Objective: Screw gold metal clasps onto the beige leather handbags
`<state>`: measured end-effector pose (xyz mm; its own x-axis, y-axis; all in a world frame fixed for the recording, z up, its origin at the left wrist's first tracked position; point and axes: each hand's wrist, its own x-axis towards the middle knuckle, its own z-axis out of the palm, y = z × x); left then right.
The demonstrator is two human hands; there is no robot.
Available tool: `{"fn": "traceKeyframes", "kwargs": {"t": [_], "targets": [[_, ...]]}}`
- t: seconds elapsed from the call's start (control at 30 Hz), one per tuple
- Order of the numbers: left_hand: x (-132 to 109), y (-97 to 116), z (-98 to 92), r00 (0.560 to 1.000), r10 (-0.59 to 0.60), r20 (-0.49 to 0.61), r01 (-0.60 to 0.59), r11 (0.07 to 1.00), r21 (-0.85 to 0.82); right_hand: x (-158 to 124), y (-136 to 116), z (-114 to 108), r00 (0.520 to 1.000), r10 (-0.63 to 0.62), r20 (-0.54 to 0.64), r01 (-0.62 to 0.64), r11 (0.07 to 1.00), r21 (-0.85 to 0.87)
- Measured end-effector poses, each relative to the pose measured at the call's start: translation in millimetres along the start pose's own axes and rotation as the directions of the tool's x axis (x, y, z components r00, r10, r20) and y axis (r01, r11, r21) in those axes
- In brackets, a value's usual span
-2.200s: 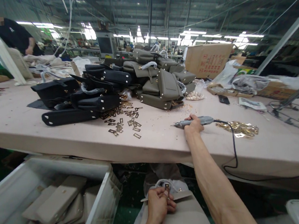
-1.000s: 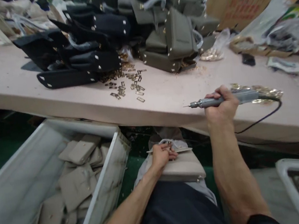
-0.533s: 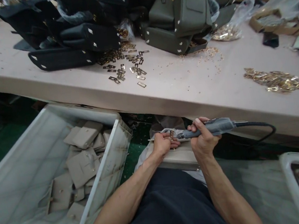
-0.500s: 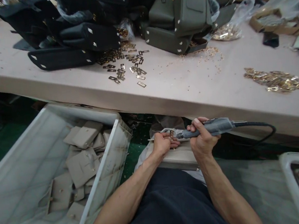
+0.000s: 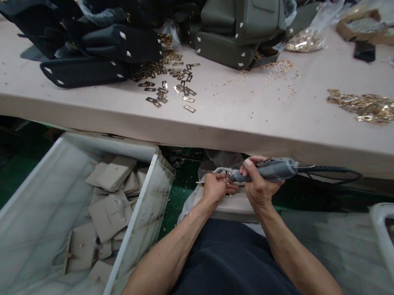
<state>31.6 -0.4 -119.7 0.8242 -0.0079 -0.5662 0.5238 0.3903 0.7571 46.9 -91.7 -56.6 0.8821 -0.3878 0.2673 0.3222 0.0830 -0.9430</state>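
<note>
A corded electric screwdriver (image 5: 276,169) lies in my right hand (image 5: 259,189), whose fingers wrap round its grey body. Its tip points left and meets a small gold metal fitting (image 5: 227,175). My left hand (image 5: 216,187) closes on that fitting from the left, fingers pinched at its edge. Beneath both hands a beige bag (image 5: 236,205) rests on my lap, against my dark shirt. Part of the bag is covered by my hands, and the exact contact at the tip is too small to make out.
Left of me a white bin (image 5: 156,163) holds several beige bag pieces (image 5: 111,217). On the table (image 5: 237,124) ahead lie scattered metal frames (image 5: 188,100), a heap of gold fittings (image 5: 368,106), black bags (image 5: 83,72) and olive bags (image 5: 223,48). Another bin (image 5: 377,222) stands at right.
My right hand and the screwdriver have shifted slightly left, bringing the tip onto the gold fitting. My left hand stays nearly in place. The whole view has moved a little.
</note>
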Motion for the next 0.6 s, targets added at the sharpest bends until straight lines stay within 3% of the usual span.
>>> {"fn": "traceKeyframes", "kwargs": {"t": [0.1, 0.27, 0.37, 0.6], "targets": [[1, -2, -1.8, 0.999, 0.016, 0.048, -0.017, 1.000, 0.012, -2, -4, -2, 0.986, 0.023, 0.164, -0.010, 0.997, -0.078], [1, -9, -5.8, 0.995, 0.080, 0.057, -0.082, 0.996, 0.036, 0, -10, 0, 0.918, 0.055, 0.392, 0.001, 0.990, -0.141], [-1, -10, -7.4, 0.995, 0.084, 0.050, -0.085, 0.996, 0.011, 1, -12, 4, 0.903, 0.090, 0.421, -0.037, 0.991, -0.132], [-13, -3, -6.9, 0.996, 0.070, 0.059, -0.070, 0.998, 0.000, -8, -13, 15, 0.943, 0.027, 0.333, 0.029, 0.987, -0.160]]}}
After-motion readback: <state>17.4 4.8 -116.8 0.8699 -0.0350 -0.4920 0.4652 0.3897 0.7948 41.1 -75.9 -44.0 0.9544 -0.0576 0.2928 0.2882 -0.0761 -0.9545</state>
